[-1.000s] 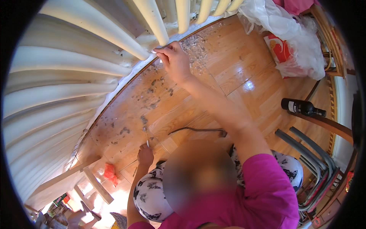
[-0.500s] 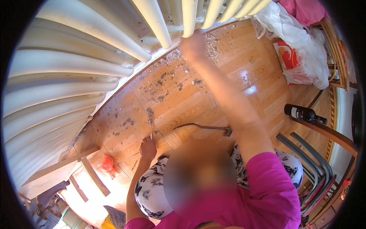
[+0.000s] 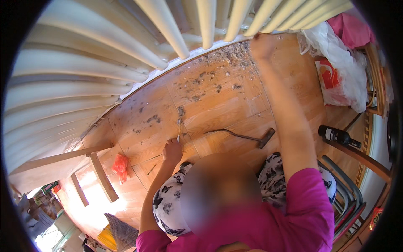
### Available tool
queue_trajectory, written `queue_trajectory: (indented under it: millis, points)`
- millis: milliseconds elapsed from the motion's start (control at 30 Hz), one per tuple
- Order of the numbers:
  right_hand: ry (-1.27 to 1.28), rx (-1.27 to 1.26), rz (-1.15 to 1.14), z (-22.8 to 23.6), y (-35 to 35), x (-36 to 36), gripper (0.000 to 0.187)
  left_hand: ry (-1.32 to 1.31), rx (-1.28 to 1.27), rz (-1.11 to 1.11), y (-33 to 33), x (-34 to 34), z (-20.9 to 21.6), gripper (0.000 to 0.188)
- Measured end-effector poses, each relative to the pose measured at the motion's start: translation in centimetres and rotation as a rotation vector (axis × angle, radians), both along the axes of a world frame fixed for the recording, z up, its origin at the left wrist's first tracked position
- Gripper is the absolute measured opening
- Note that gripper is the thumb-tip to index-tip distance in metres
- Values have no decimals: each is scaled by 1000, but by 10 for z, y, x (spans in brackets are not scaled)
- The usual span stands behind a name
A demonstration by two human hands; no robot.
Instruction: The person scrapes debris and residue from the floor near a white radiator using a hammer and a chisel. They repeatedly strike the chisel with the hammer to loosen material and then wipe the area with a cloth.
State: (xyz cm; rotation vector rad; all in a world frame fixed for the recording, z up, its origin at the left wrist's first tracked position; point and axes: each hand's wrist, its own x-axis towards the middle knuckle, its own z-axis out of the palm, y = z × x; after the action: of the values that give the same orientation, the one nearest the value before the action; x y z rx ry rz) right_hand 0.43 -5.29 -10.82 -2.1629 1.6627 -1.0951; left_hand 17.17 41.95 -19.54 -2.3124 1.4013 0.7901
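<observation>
My left hand (image 3: 172, 151) is low over the wood-look floor, closed on a thin white-handled stick (image 3: 179, 131). The stick's far end is at a small grey clump of dust. My right arm stretches far forward, and my right hand (image 3: 262, 47) is down at the foot of the white radiator (image 3: 208, 25). Its fingers look curled; whatever they hold, if anything, is hidden. Beside that hand lies a heap of grey dust and crumbs (image 3: 237, 56), with scattered clumps trailing left across the floor.
Before my knees lies a dark, thin curved rod with a T-shaped head (image 3: 265, 137). A red plastic bag (image 3: 120, 168) and a wooden stool (image 3: 102, 178) are left. Rightward are a clear plastic bag (image 3: 342, 63), a dark bottle (image 3: 339, 136) and folded metal-framed chairs (image 3: 346, 189).
My right hand has moved right along the radiator's foot, and the dust near it is heaped more thickly. The view has shifted a little; my left hand still holds the stick.
</observation>
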Motion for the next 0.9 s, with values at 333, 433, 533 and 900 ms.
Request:
queue_trajectory:
  millis: [333,433,533,900]
  points:
    - [-447,250,742,5,245,207,10,25,-38,-17,-4,-5,-8,32]
    - [-552,296,547,13,207,172,13,22,-18,40,-2,-1,6,30]
    - [-261,49,265,5,94,96,12,-8,-69,70,7,0,0,26]
    - [184,-21,469,3,220,218,12,-5,-181,138,9,-6,-16,20]
